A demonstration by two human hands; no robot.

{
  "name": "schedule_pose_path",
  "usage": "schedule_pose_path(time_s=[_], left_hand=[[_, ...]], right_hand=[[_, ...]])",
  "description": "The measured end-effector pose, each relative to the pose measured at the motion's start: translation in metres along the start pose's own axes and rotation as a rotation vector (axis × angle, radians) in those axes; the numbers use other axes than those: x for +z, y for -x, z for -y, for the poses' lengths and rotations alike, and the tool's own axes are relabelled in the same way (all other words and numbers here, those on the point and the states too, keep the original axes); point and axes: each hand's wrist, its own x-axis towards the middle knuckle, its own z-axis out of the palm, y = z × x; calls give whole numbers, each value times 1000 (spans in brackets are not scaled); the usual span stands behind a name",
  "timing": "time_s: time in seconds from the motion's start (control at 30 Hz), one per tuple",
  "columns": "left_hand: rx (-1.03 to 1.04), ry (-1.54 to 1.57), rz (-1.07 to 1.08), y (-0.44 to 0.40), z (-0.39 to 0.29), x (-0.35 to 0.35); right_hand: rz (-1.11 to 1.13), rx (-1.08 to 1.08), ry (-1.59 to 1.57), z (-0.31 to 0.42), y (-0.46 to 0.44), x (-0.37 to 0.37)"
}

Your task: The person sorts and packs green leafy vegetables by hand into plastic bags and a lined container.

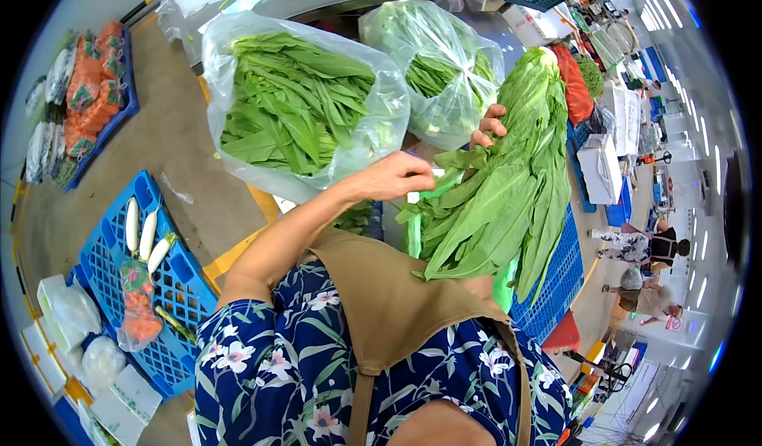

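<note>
Below my chin, a tan apron (389, 311) covers my floral shirt (262, 367). In front of it, slightly right, I hold up a leafy head of long-leafed lettuce (516, 184), its pale stem end uppermost. My right hand (487, 126) grips it from behind, fingers bent around the leaves. My left hand (397, 178) is curled closed beside the lettuce's left edge; whether it pinches a leaf, I cannot tell. Just beyond, an unsealed plastic bag (390, 101) bulges with similar greens, next to a tied bag (464, 69). White radishes (148, 234) lie on a blue pallet (103, 244) farther left.
</note>
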Motion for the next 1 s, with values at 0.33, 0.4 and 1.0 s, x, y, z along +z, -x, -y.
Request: schedule_pose_path(time_s=[0.33, 0.4, 1.0], left_hand=[[-43, 193, -6, -18, -44, 48], [-47, -75, -50, -32, -61, 60], [-74, 259, 110, -35, -62, 63]], right_hand=[[-19, -141, 88, 10, 52, 20], [-132, -160, 154, 10, 59, 32], [-151, -285, 267, -32, 75, 82]])
